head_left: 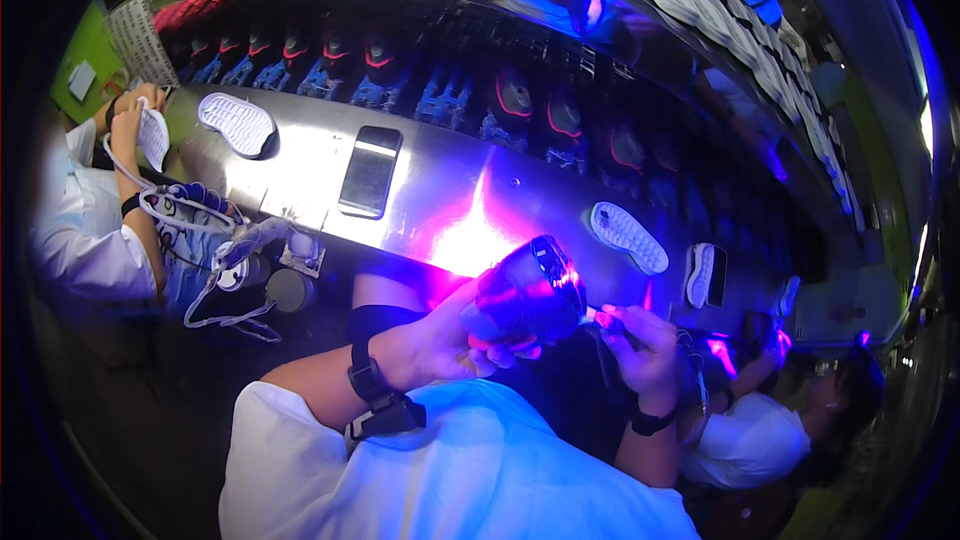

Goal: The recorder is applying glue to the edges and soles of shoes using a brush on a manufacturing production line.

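Observation:
My left hand [445, 338] is closed around a dark, glossy, rounded piece [528, 292] that looks like a shoe upper, held up in front of my chest. Blue and pink light glints off its surface. My right hand [645, 348] pinches a small slim tool [597, 316] with a pale end, perhaps a brush, right against the piece's right edge. Most of the tool is hidden by my fingers. On the metal bench [300, 165] beyond my hands lie a white shoe sole [628, 237] to the right and another white sole [237, 124] to the left.
A black phone [370, 175] lies on the bench. Dark shoe uppers [515, 95] stand in rows on the line behind it. Containers [290, 290] and tangled white cords [205, 315] are at left. Co-workers sit on both sides; the left one holds a sole [152, 137].

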`<action>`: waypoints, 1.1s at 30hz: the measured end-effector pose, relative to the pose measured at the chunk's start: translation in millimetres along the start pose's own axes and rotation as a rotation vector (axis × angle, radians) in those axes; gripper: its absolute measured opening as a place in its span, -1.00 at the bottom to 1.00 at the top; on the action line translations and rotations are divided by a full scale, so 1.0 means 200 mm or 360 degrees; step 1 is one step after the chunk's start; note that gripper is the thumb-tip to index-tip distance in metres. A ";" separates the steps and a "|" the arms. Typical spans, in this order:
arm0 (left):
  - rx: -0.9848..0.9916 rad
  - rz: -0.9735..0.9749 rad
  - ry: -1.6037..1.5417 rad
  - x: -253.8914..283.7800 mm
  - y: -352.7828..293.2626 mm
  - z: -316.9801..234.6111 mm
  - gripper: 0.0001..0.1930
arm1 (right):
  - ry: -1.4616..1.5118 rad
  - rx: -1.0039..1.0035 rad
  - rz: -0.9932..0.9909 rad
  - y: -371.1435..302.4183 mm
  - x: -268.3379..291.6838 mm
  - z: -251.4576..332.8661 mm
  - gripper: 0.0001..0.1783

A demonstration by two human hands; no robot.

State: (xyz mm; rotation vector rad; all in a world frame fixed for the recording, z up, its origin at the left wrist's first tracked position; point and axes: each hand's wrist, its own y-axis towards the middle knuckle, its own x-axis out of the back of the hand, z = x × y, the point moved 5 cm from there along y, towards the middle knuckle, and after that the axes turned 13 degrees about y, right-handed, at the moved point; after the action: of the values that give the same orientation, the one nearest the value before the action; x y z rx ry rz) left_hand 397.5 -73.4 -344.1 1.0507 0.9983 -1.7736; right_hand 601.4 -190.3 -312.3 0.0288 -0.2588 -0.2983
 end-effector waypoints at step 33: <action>-0.1248 -0.3366 0.4726 -0.23 -0.12 -2.56 -0.32 | 0.0882 -0.1075 -0.0879 -0.27 0.05 -0.86 -0.41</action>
State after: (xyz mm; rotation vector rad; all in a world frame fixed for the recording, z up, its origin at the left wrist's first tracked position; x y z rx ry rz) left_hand 524.8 409.7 -468.6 -0.2607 -1.2563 -0.8359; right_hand 639.6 -247.7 -480.3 -0.4864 0.4203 -0.8957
